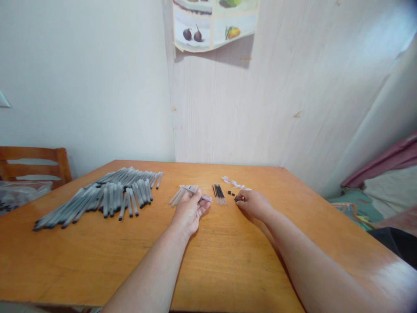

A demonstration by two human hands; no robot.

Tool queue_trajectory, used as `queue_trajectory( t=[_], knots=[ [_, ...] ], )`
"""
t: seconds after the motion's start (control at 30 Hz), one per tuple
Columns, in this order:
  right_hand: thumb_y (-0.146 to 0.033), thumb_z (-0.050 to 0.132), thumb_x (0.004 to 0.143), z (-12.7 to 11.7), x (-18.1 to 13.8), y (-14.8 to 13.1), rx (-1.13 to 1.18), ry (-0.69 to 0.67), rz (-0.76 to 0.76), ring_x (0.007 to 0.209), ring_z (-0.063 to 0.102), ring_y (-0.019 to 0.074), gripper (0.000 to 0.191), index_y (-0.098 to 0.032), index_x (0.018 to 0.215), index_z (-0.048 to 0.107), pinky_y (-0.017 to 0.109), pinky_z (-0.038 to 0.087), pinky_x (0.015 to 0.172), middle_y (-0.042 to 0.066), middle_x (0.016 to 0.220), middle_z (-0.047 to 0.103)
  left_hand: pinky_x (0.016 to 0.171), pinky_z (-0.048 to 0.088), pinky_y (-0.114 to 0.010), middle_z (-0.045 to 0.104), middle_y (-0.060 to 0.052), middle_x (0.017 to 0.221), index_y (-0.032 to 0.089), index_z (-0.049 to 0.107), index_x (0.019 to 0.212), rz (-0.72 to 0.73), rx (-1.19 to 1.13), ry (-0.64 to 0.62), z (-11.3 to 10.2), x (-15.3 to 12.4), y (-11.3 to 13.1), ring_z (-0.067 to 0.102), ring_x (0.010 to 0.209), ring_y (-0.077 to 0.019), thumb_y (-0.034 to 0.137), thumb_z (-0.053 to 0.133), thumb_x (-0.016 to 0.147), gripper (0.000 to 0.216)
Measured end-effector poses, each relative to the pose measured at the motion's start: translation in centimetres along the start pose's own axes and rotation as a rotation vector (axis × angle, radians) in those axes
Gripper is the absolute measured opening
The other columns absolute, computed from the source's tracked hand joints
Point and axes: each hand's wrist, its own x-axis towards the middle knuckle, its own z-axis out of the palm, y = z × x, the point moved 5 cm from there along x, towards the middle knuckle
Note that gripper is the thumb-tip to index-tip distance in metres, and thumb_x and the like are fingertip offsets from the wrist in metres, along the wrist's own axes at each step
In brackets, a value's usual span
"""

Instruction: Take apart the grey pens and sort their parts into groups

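My left hand (190, 212) is closed around a slim pen barrel (186, 189), which slants across the fingers with a pale tip at the right. Beneath and behind it lie several clear barrels (176, 198) on the table. Down at the tabletop, my right hand (256, 204) pinches a small black plug (236, 198) between thumb and fingertips. Two more black plugs (231, 193) sit just left of those fingers. Several black ink refills (219, 194) lie side by side between my hands. White caps (232, 182) are scattered behind the right hand, which partly covers them.
A big heap of capped pens (110, 195) spreads over the left of the wooden table (221, 261). A wooden chair (35, 163) stands beyond the left edge. The wall carries a fruit poster (215, 26). Cloth and bags (387, 191) are off to the right.
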Motion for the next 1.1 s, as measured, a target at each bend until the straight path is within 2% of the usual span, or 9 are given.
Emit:
queue_trajectory(
  t=[0.17,0.37,0.67,0.77,0.9,1.0,1.1],
  knots=[
    [-0.026,0.068,0.074,-0.1,0.1,0.2,0.024,0.041,-0.005,0.071,0.057,0.0161,0.012,-0.024,0.084,0.074,0.026,0.030,0.057,0.003,0.080,0.068,0.061,0.054,-0.021,0.069,-0.004,0.076,0.018,0.056,0.095,-0.011,0.009,0.005,-0.1,0.1,-0.1,0.068,0.065,-0.0116,0.026,0.066,0.087,0.015],
    [-0.026,0.066,0.076,-0.3,0.2,0.2,0.018,0.017,0.015,0.071,0.057,0.0164,0.014,-0.023,0.086,0.074,0.025,0.031,0.058,0.004,0.082,0.069,0.060,0.054,-0.020,0.069,-0.004,0.076,0.018,0.055,0.095,-0.009,0.021,0.000,0.0,0.0,0.0,0.068,0.065,-0.0112,0.025,0.065,0.088,0.014],
    [-0.025,0.054,0.083,-1.1,0.1,0.6,0.090,0.083,0.053,0.065,0.053,0.0148,0.015,-0.019,0.080,0.068,0.025,0.030,0.058,0.003,0.070,0.065,0.059,0.055,-0.021,0.069,-0.004,0.076,0.018,0.054,0.093,-0.014,0.009,0.003,0.0,0.1,-0.2,0.068,0.064,-0.0115,0.026,0.068,0.086,0.017],
    [-0.025,0.054,0.082,-1.2,-0.3,-1.0,0.166,0.125,-0.037,0.063,0.052,0.0140,0.014,-0.018,0.078,0.066,0.024,0.031,0.059,0.001,0.066,0.061,0.060,0.055,-0.020,0.069,-0.005,0.077,0.018,0.054,0.092,-0.016,0.025,0.002,0.1,0.1,-0.2,0.068,0.064,-0.0111,0.026,0.067,0.086,0.016],
    [-0.027,0.052,0.085,-1.1,-1.8,-5.1,0.356,0.141,-0.243,0.065,0.051,0.0134,0.020,-0.018,0.069,0.059,0.024,0.035,0.060,0.000,0.065,0.059,0.059,0.055,-0.020,0.069,-0.005,0.077,0.018,0.053,0.090,-0.006,0.034,-0.004,0.3,-0.1,-0.2,0.068,0.064,-0.0115,0.027,0.068,0.085,0.018],
    [-0.031,0.052,0.088,-0.6,-3.0,-7.6,0.492,0.095,-0.263,0.063,0.051,0.0124,0.022,-0.018,0.074,0.062,0.024,0.036,0.059,-0.001,0.065,0.059,0.059,0.055,-0.021,0.069,-0.005,0.077,0.018,0.053,0.089,0.001,0.035,-0.009,0.4,-0.2,-0.3,0.068,0.066,-0.0122,0.029,0.070,0.083,0.022],
    [-0.032,0.053,0.088,-0.1,-3.8,-8.9,0.531,0.062,-0.247,0.062,0.051,0.0123,0.021,-0.017,0.077,0.064,0.023,0.037,0.059,0.000,0.066,0.060,0.062,0.055,-0.021,0.068,-0.004,0.076,0.018,0.052,0.089,0.011,0.040,-0.022,0.5,-0.3,-0.3,0.068,0.068,-0.0123,0.029,0.071,0.082,0.022]
  ],
)
